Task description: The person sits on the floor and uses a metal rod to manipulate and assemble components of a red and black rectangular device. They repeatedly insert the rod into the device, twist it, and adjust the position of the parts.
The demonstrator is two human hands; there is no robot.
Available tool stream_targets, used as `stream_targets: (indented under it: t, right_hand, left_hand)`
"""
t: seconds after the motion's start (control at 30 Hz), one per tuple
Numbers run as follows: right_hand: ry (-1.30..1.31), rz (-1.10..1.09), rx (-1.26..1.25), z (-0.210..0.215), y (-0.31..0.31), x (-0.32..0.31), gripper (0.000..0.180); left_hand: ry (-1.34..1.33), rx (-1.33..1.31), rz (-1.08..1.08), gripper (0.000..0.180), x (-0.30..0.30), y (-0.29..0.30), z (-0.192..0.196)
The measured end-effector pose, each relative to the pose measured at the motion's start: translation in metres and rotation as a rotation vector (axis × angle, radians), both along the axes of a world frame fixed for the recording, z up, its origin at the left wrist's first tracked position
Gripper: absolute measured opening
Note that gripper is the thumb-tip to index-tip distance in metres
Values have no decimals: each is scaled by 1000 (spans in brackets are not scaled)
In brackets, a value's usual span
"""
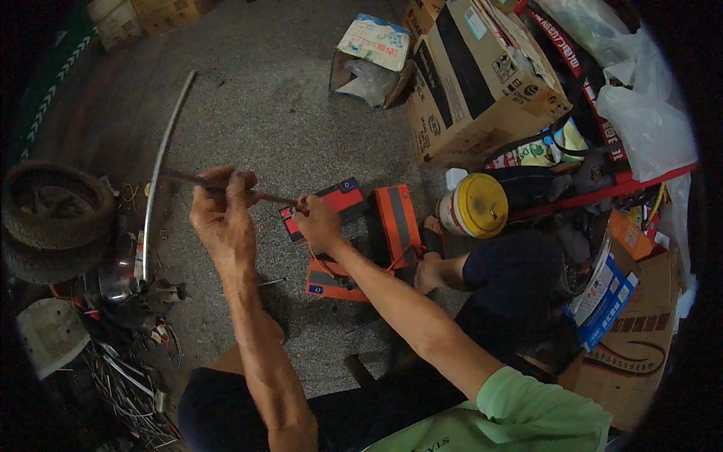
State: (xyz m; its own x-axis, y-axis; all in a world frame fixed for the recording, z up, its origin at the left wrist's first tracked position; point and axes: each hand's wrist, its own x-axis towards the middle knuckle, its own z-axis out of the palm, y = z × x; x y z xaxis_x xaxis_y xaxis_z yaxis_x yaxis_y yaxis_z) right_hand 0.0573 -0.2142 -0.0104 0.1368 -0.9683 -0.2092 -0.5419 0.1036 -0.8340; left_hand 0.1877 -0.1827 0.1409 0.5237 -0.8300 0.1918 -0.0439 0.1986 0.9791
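Left hand (222, 218) fingers curl around a thin dark metal rod (226, 186); right hand (316, 222) pinches its far end above red-and-black rectangular batteries (339, 200) on the grey floor; beyond, a yellow-lidded white tub (474, 205) and a brown cardboard box (482, 79).

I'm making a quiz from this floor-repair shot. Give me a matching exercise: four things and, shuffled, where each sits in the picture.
Things:
1. tyres
2. yellow-lidded tub
3. batteries
4. big carton

Places:
A. top right
B. far left
C. on the floor under the right hand
D. right of the batteries

Pairs: 1-B, 2-D, 3-C, 4-A
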Motion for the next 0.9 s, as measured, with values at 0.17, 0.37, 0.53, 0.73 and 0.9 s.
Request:
stream_targets:
  t: [0.17, 0.37, 0.53, 0.73, 0.9]
  right_hand:
    - [-247, -82, 70, -16, -4, -21, 26]
    - [-158, -133, 53, -25, -4, -55, 20]
    - [-500, -277, 350, 13, 11, -58, 21]
    - [-643, -316, 560, 50, 39, -87, 15]
    - [-506, -198, 576, 55, 82, -91, 13]
  left_hand:
    - [-16, -54, 75, 15, 8, 7, 14]
    - [-27, -12, 110, 14, 6, 15, 14]
    - [14, 38, 117, 13, 0, 32, -6]
    - [-185, 167, 185, 19, -15, 66, -1]
    - [-288, 381, 270, 25, -12, 99, 5]
